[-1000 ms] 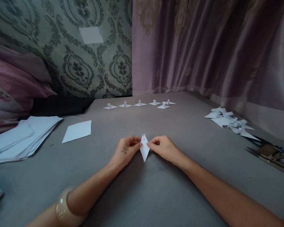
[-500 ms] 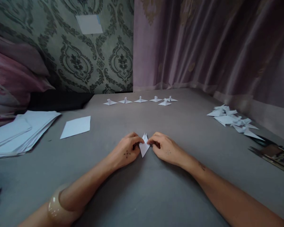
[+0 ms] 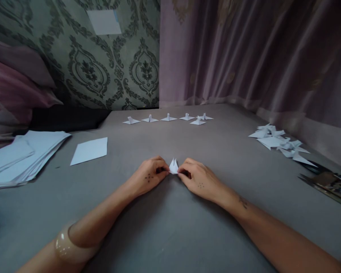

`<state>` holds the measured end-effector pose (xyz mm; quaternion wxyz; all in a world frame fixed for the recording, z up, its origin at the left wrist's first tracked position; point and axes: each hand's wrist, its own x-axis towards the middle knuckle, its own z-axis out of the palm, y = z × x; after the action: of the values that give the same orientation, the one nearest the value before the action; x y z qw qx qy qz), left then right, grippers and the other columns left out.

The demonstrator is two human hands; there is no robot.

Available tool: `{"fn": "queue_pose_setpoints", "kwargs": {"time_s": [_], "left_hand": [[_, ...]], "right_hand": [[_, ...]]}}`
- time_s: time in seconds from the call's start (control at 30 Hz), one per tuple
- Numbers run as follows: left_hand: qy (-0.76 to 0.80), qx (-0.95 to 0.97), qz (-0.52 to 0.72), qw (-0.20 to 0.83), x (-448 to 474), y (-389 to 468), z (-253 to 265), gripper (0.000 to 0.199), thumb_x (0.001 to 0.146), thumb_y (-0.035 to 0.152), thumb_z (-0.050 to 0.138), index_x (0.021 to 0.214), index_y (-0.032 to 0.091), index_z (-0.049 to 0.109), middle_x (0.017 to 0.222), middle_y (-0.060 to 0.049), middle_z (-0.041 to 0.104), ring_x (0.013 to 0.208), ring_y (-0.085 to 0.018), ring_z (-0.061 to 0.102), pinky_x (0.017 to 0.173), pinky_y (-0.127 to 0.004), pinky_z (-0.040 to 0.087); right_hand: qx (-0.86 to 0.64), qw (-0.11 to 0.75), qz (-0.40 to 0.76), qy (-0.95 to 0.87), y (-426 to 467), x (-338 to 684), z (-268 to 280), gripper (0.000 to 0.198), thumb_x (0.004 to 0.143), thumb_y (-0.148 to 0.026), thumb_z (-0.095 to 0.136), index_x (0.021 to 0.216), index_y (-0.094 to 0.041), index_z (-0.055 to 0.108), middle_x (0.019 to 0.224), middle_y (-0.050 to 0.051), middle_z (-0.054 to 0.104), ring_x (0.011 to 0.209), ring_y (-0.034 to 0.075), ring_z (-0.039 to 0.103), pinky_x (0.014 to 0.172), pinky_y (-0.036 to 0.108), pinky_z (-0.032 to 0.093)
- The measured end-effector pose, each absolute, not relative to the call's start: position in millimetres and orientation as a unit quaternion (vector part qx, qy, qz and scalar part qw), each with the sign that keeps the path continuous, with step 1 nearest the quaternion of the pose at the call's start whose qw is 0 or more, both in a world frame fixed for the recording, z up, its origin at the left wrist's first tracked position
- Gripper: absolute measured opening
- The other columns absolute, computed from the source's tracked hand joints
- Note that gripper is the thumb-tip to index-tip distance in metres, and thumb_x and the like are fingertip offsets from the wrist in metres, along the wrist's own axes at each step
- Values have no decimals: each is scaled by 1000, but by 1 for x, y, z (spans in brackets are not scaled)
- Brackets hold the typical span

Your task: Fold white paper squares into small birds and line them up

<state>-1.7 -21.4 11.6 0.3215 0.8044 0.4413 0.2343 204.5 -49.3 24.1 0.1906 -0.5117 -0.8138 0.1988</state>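
Observation:
A small white folded paper piece [image 3: 173, 167] stands between my hands at the middle of the grey surface, two thin points upright at its top. My left hand [image 3: 152, 172] pinches its lower left corner between thumb and fingers. On the opposite side, my right hand [image 3: 198, 178] pinches the lower right corner. Both hands are closed, with the wrists low over the surface. The fingertips cover the piece's outer corners.
Several folded paper birds [image 3: 168, 117] stand in a row at the back. More folded paper birds [image 3: 272, 140] lie heaped at the right, near scissors [image 3: 309, 178]. A paper sheet [image 3: 89, 151] and a paper stack [image 3: 45, 151] lie at the left.
The flap that pointed down toward me has been folded up, so the piece now shows a straight lower edge. Both hands keep their pinch at its sides.

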Motion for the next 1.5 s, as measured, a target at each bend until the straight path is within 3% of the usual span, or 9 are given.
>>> {"fn": "queue_pose_setpoints", "kwargs": {"time_s": [0.57, 0.8, 1.03, 1.23, 1.5], "left_hand": [[499, 781, 220, 304, 5, -17, 14, 21, 81, 32, 54, 77, 18, 70, 83, -6, 61, 71, -16, 56, 66, -28, 42], [473, 788, 255, 301, 5, -12, 8, 19, 79, 28, 57, 65, 18, 66, 85, -8, 63, 86, -22, 57, 73, -31, 44], [460, 797, 248, 301, 4, -10, 10, 21, 78, 27, 57, 60, 18, 64, 82, -7, 64, 83, -21, 57, 71, -30, 43], [475, 788, 243, 308, 5, -12, 10, 18, 78, 28, 57, 65, 17, 64, 82, -6, 62, 79, -19, 56, 70, -29, 44], [490, 800, 229, 261, 7, -15, 2, 12, 82, 28, 56, 76, 18, 60, 85, -4, 55, 73, -16, 54, 67, -29, 43]], "right_hand": [[-569, 216, 273, -745, -29, 201, 10, 19, 81, -29, 54, 75, -20, 70, 82, 4, 67, 70, 15, 57, 63, 26, 39], [-587, 203, 311, -719, -28, 199, 15, 19, 76, -29, 55, 70, -18, 69, 65, 2, 66, 58, 13, 54, 51, 23, 33], [-604, 176, 326, -706, -25, 198, 19, 21, 73, -31, 55, 68, -17, 69, 58, 1, 62, 48, 11, 47, 45, 23, 30], [-602, 176, 315, -712, -25, 199, 17, 18, 75, -30, 57, 69, -18, 69, 60, 1, 64, 52, 12, 51, 48, 23, 32], [-596, 155, 256, -745, -32, 198, 22, 15, 83, -29, 55, 74, -20, 64, 79, 3, 65, 68, 15, 57, 59, 25, 37]]}}
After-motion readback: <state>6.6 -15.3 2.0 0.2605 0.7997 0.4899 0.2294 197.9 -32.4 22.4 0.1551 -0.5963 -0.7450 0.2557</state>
